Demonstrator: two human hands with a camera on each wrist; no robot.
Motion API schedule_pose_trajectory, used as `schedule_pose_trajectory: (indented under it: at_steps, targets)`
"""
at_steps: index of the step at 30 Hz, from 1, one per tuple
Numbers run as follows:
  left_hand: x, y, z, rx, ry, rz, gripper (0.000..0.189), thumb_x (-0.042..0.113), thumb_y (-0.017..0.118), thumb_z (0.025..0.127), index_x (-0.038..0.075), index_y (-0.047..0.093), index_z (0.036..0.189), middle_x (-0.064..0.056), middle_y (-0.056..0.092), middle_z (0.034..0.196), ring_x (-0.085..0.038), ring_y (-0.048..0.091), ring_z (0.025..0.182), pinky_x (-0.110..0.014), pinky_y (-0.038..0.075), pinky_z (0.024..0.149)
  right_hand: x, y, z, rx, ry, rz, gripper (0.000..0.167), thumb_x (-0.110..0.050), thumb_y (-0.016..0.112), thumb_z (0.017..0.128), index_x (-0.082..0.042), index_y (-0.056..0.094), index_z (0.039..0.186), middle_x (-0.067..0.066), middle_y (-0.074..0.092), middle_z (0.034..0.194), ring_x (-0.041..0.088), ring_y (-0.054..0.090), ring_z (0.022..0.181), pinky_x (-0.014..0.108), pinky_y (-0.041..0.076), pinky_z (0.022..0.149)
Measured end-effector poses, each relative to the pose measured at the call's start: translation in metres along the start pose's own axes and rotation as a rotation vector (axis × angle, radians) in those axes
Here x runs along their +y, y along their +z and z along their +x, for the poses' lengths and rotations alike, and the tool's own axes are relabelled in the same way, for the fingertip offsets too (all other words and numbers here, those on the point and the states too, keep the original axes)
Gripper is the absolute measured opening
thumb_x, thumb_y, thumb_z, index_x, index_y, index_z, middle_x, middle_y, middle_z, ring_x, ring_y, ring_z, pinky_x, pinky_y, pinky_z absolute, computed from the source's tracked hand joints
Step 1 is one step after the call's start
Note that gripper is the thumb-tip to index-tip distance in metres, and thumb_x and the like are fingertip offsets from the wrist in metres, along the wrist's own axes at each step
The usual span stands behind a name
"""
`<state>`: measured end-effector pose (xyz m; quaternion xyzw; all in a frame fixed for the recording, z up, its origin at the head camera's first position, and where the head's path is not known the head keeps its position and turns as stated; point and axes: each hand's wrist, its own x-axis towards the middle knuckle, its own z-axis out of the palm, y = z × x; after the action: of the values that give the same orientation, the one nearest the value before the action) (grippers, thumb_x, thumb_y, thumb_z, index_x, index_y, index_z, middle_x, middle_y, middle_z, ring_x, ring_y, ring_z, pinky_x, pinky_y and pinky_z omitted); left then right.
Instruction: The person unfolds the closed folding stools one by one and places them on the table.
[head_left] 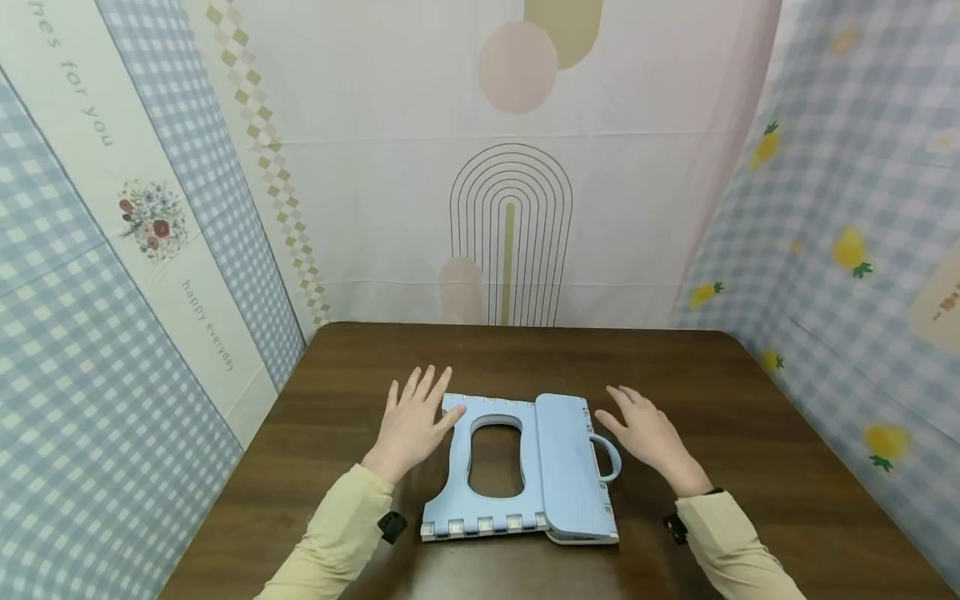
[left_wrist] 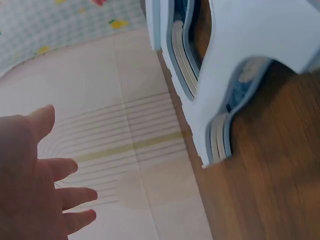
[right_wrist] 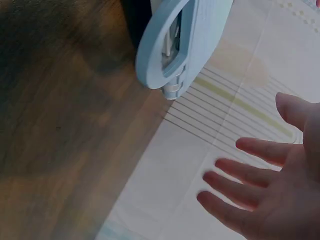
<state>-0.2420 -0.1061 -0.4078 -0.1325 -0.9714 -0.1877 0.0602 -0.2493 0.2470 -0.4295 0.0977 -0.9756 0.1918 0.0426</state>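
A light-blue plastic folding stool (head_left: 576,467) lies on the brown table, its panels hinged side by side. The left part (head_left: 495,507) frames a large oval opening, and a carry handle (head_left: 613,458) loops out on the right. My left hand (head_left: 411,427) hovers by the stool's upper left corner with fingers spread, overlapping its edge in the head view. To the right of the handle is my right hand (head_left: 647,429), its fingers extended and holding nothing. Both wrist views show the hands (left_wrist: 30,175) (right_wrist: 275,185) apart from the stool, palms empty.
The dark wood table (head_left: 360,358) has rounded far corners. Behind it hangs a pale printed cloth (head_left: 360,208), with blue checked cloths at the left (head_left: 67,367) and right (head_left: 817,333). Each wrist wears a dark strapped device (head_left: 392,527) near its cream sleeve (head_left: 330,529).
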Motion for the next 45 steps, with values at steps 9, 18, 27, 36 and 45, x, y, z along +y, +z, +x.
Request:
schedule_pose_trajectory:
  at_steps: [9, 18, 27, 36, 45]
  targets:
    - [0.042, 0.006, -0.017, -0.073, 0.200, -0.145, 0.068, 0.050, 0.055, 0.095, 0.009, 0.041, 0.148, -0.009, 0.048, 0.149, -0.029, 0.047, 0.136, -0.048, 0.038, 0.113, 0.023, 0.005, 0.010, -0.225, 0.121, 0.260, 0.070, -0.040, 0.047, 0.101, 0.008, 0.027, 0.147, 0.034, 0.055, 0.128, 0.040, 0.063, 0.102, 0.052, 0.053, 0.084]
    - [0.060, 0.032, -0.031, -0.322, 0.259, 0.102, 0.054, 0.048, 0.077, 0.078, 0.014, 0.070, 0.118, 0.001, 0.073, 0.109, -0.017, 0.069, 0.090, -0.030, 0.057, 0.068, 0.026, 0.028, 0.000, -0.264, 0.197, 0.395, 0.046, -0.026, 0.054, 0.099, 0.015, 0.054, 0.121, 0.014, 0.066, 0.081, 0.018, 0.062, 0.068, 0.034, 0.057, 0.064]
    - [0.063, 0.059, -0.043, -0.372, 0.272, 0.174, 0.044, 0.042, 0.086, 0.067, 0.018, 0.075, 0.101, 0.007, 0.074, 0.094, -0.012, 0.066, 0.075, -0.025, 0.051, 0.058, 0.026, 0.045, -0.007, -0.250, 0.136, 0.377, 0.024, -0.015, 0.058, 0.095, 0.007, 0.065, 0.103, 0.008, 0.062, 0.071, 0.015, 0.056, 0.060, 0.031, 0.053, 0.055]
    - [0.067, 0.073, -0.042, -0.275, 0.290, 0.226, 0.034, 0.037, 0.089, 0.064, 0.017, 0.071, 0.086, 0.006, 0.067, 0.073, -0.012, 0.059, 0.061, -0.027, 0.044, 0.049, 0.026, 0.043, -0.002, -0.189, 0.152, 0.401, 0.013, -0.004, 0.059, 0.092, 0.008, 0.064, 0.092, 0.008, 0.067, 0.070, 0.014, 0.055, 0.058, 0.030, 0.048, 0.052]
    - [0.070, 0.073, -0.036, -0.209, 0.327, 0.206, 0.032, 0.034, 0.087, 0.066, 0.017, 0.061, 0.074, 0.007, 0.056, 0.061, -0.012, 0.051, 0.052, -0.027, 0.039, 0.045, 0.022, 0.013, 0.011, -0.089, 0.160, 0.416, 0.021, -0.010, 0.060, 0.092, 0.009, 0.066, 0.099, 0.011, 0.069, 0.074, 0.011, 0.056, 0.062, 0.027, 0.047, 0.056]
